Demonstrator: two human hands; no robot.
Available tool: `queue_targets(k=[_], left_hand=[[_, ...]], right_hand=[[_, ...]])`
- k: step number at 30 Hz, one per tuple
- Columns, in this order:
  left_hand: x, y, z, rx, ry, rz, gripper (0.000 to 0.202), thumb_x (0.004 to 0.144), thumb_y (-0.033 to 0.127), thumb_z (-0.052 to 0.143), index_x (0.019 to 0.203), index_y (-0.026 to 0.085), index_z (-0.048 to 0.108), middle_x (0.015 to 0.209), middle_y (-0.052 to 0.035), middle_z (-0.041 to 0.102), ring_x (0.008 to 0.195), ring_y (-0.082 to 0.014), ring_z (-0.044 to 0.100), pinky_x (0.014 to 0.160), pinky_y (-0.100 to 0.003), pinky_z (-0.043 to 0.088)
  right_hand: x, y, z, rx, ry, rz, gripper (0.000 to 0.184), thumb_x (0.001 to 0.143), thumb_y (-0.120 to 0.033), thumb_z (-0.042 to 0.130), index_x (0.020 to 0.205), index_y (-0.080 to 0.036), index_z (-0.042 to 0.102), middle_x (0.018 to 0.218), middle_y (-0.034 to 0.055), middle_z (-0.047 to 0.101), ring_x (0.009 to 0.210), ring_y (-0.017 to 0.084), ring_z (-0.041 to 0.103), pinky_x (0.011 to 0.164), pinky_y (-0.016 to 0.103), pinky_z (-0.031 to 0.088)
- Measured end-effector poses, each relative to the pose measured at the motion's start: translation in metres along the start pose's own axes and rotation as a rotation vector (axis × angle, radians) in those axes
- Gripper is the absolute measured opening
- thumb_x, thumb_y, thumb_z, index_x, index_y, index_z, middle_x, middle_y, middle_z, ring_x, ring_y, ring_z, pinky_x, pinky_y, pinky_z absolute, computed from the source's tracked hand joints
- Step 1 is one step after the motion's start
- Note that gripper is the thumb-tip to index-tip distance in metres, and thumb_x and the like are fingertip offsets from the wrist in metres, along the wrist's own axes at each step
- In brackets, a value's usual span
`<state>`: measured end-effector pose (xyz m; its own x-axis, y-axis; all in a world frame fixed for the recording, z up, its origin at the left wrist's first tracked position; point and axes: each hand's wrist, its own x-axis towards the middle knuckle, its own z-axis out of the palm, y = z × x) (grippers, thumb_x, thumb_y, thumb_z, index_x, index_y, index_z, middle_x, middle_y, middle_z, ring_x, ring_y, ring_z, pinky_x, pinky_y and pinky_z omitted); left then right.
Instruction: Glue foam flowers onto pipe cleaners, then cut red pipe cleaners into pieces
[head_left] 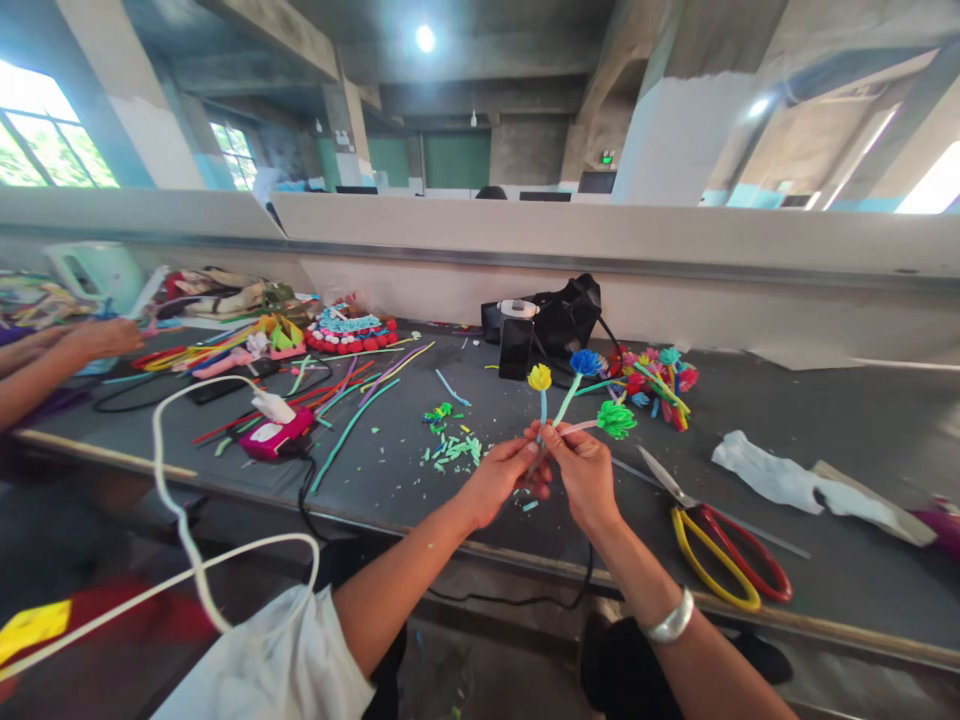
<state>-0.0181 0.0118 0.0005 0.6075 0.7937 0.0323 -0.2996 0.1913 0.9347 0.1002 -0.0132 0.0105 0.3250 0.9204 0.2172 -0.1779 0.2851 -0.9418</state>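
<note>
Between my two hands are three pipe-cleaner flowers, held by their stems just above the front of the table. A yellow flower (539,377) stands upright on a light blue stem, a blue flower (585,362) leans right on a pale green stem, and a green flower (616,420) sticks out sideways on a pink stem. My left hand (504,478) pinches the stems low down, its fingers curled. My right hand (585,468), touching the left, grips where the stems cross. The lower stem ends are mostly hidden by my fingers.
Scissors (694,505) lie open at right, near white cloth (765,472). Behind are a phone (516,348), black bag (574,312) and finished flowers (664,385). Green clippings (457,452), loose pipe cleaners (352,435) and a pink box (277,434) with cable lie left. Another person's hand (105,338) works far left.
</note>
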Motion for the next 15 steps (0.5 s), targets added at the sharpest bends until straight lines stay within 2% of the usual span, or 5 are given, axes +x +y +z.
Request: queue_targets(k=[3, 6, 9, 12, 15], left_hand=[[-0.0004, -0.0013, 0.0011, 0.006, 0.022, 0.018, 0.04, 0.076, 0.052, 0.071, 0.074, 0.014, 0.055, 0.058, 0.006, 0.047, 0.044, -0.0058, 0.042, 0.046, -0.021, 0.035], [0.0001, -0.002, 0.0007, -0.005, 0.032, 0.028, 0.04, 0.075, 0.052, 0.073, 0.077, 0.015, 0.056, 0.055, 0.0092, 0.034, 0.044, -0.0039, 0.028, 0.042, -0.019, 0.024], [0.0003, -0.0031, 0.0, 0.005, 0.055, 0.045, 0.042, 0.072, 0.051, 0.075, 0.079, 0.013, 0.06, 0.054, 0.009, 0.033, 0.046, -0.0039, 0.026, 0.043, -0.019, 0.02], [-0.0003, -0.0045, -0.0001, 0.005, 0.053, 0.047, 0.042, 0.071, 0.051, 0.076, 0.078, 0.012, 0.062, 0.051, 0.0087, 0.035, 0.045, -0.0039, 0.028, 0.044, -0.019, 0.021], [-0.001, -0.005, -0.0002, -0.008, 0.016, 0.027, 0.042, 0.073, 0.051, 0.074, 0.081, 0.012, 0.064, 0.052, 0.0066, 0.044, 0.042, -0.004, 0.032, 0.043, -0.02, 0.024]], right_hand=[[0.0006, 0.003, 0.0003, -0.014, -0.013, -0.031, 0.029, 0.073, -0.047, 0.076, 0.079, -0.019, 0.077, 0.078, 0.0053, 0.075, 0.058, 0.014, 0.062, 0.054, 0.027, 0.051], [0.0018, 0.0044, -0.0023, -0.035, -0.036, -0.065, 0.026, 0.073, -0.045, 0.076, 0.079, -0.02, 0.077, 0.081, 0.0053, 0.076, 0.07, 0.017, 0.065, 0.062, 0.028, 0.051], [0.0019, 0.0036, -0.0051, -0.057, -0.068, -0.08, 0.024, 0.074, -0.043, 0.076, 0.084, -0.021, 0.077, 0.085, 0.0055, 0.076, 0.07, 0.016, 0.064, 0.062, 0.027, 0.05], [0.0013, 0.0019, -0.0053, -0.047, -0.069, -0.063, 0.026, 0.077, -0.043, 0.073, 0.089, -0.02, 0.078, 0.083, 0.0057, 0.076, 0.064, 0.014, 0.061, 0.059, 0.026, 0.048], [0.0014, 0.0008, -0.0041, -0.002, -0.045, -0.026, 0.028, 0.079, -0.044, 0.071, 0.089, -0.019, 0.077, 0.082, 0.0061, 0.076, 0.059, 0.011, 0.057, 0.054, 0.024, 0.046]])
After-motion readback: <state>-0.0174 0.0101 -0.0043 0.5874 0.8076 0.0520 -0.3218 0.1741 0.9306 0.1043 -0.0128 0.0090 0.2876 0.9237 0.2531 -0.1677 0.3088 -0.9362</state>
